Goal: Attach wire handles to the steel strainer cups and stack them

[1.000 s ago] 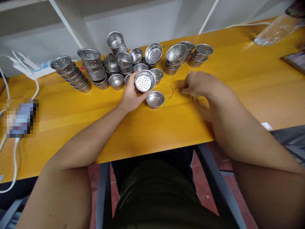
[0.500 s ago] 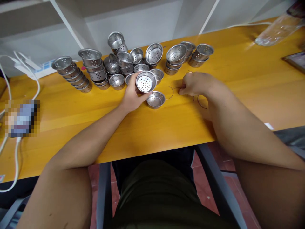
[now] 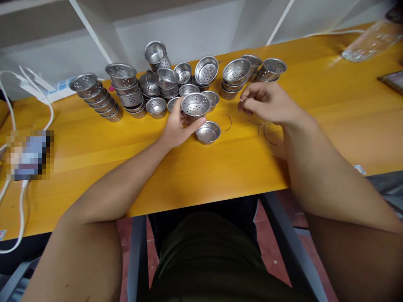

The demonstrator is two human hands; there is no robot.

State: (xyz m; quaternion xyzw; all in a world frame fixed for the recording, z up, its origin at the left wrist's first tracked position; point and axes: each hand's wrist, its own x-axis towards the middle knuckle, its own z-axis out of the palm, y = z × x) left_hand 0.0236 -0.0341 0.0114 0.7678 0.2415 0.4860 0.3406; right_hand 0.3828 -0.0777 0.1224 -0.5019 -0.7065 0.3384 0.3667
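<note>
My left hand (image 3: 176, 128) grips a round perforated metal cup (image 3: 195, 105) from the side, thumb near its base, with the cup's mouth facing up and a little toward me. A shallower perforated cup (image 3: 208, 133) stands on the table just beneath it, and a curved thin wire (image 3: 230, 122) lies at its right side. Raised over the table, my right hand (image 3: 267, 102) is closed in a pinch. A tiny glint of thin wire shows at its fingertips; the rest of that wire is hidden. More bent wires (image 3: 266, 133) lie below this hand.
Stacked perforated cups (image 3: 121, 84) line the back of the yellow table (image 3: 189, 176). On the left are a blurred phone (image 3: 33, 155), white cables (image 3: 22, 214) and a power strip (image 3: 59, 91). A clear bottle (image 3: 365, 42) lies at the back right.
My right hand has risen from the wires on the table, pinching a thin wire. The cup in my left hand has tilted more upright, its mouth turning upward.
</note>
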